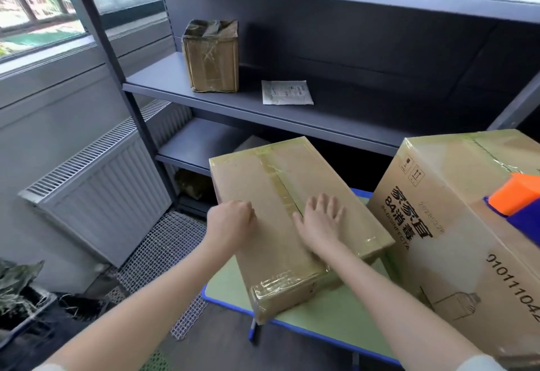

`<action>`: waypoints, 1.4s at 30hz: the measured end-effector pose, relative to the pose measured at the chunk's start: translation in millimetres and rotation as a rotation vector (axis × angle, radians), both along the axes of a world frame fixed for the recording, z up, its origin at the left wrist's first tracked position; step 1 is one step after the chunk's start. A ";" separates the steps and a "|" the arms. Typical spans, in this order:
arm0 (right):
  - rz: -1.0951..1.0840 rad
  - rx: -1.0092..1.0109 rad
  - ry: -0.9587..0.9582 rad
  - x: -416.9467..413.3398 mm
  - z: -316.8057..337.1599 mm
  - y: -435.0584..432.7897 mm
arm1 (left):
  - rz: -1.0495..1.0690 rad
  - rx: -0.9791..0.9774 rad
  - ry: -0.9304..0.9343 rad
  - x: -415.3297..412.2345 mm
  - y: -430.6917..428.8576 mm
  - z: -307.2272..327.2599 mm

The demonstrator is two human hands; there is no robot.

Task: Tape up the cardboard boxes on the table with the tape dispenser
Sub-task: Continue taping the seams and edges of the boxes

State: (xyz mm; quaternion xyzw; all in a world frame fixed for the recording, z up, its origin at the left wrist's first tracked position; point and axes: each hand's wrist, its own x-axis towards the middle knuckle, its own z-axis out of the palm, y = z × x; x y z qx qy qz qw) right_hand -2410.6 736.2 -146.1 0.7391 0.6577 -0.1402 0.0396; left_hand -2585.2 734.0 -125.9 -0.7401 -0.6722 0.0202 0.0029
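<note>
A flat cardboard box (271,256) lies on the small green table (336,318), its top seam and corners covered with clear tape. My left hand (230,221) is curled over the box's left edge and grips it. My right hand (320,224) lies flat on the box top, fingers spread, just right of the taped seam. A larger printed cardboard box (455,224) stands to the right, touching the table. On top of it sits the orange and blue tape dispenser (517,198), partly cut off by the frame edge.
A grey metal shelf unit (233,99) stands behind the table, holding a small taped box (211,55) and a white packet (287,92). A radiator (105,186) is on the left wall. Wire mesh (163,251) lies on the floor, with a plant (17,280) at lower left.
</note>
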 end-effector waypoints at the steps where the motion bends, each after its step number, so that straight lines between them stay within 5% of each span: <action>1: 0.058 0.005 -0.003 -13.3 -1.8 -4.9 | -0.008 0.014 -0.007 -5.5 15.0 -3.1; 18: 0.120 -0.075 -0.076 -89.3 -1.1 -14.4 | -0.050 -0.120 -0.047 -26.0 170.3 -30.9; 34: 0.303 -0.007 -0.082 -44.5 -7.2 -49.1 | 0.236 -0.080 0.031 -37.7 71.3 -34.4; 42: 0.561 -0.011 -0.082 14.6 -7.6 -55.7 | 0.335 -0.119 0.101 -28.2 1.5 -30.9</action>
